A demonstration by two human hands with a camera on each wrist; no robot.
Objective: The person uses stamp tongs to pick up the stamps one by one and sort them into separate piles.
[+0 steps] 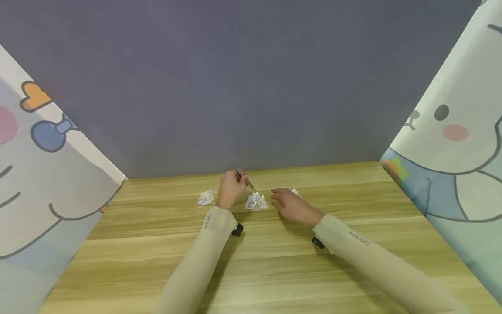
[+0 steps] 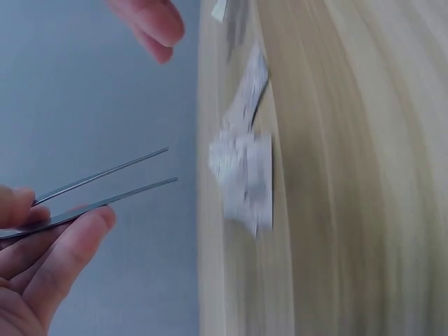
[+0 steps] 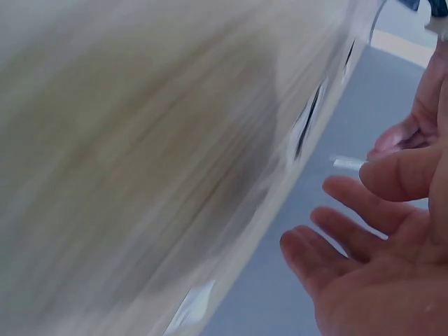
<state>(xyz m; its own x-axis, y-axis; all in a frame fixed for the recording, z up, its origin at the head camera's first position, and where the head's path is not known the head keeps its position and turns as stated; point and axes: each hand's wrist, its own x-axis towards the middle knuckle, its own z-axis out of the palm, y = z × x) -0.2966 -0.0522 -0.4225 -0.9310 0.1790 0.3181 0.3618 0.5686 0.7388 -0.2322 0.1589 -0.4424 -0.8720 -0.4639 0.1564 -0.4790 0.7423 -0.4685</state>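
In the head view my left hand (image 1: 230, 189) pinches metal tweezers (image 1: 248, 182) whose tips point at the middle cluster of small white printed paper pieces (image 1: 251, 202). The left wrist view shows the tweezers (image 2: 112, 170) with their two tips apart and nothing between them. Those overlapping paper pieces (image 2: 245, 175) lie on the wood there. To the right of that cluster my right hand (image 1: 294, 207) hovers with relaxed, spread fingers. Its fingers (image 3: 343, 231) are loosely bent and hold nothing in the right wrist view. A further white piece (image 1: 295, 192) shows partly behind that hand.
Another small stack of white pieces (image 1: 205, 198) lies left of my left hand. The wood-grain table (image 1: 274, 270) meets a grey upright panel (image 1: 251, 87) at the back. Cartoon-printed sheets (image 1: 451, 174) flank both sides.
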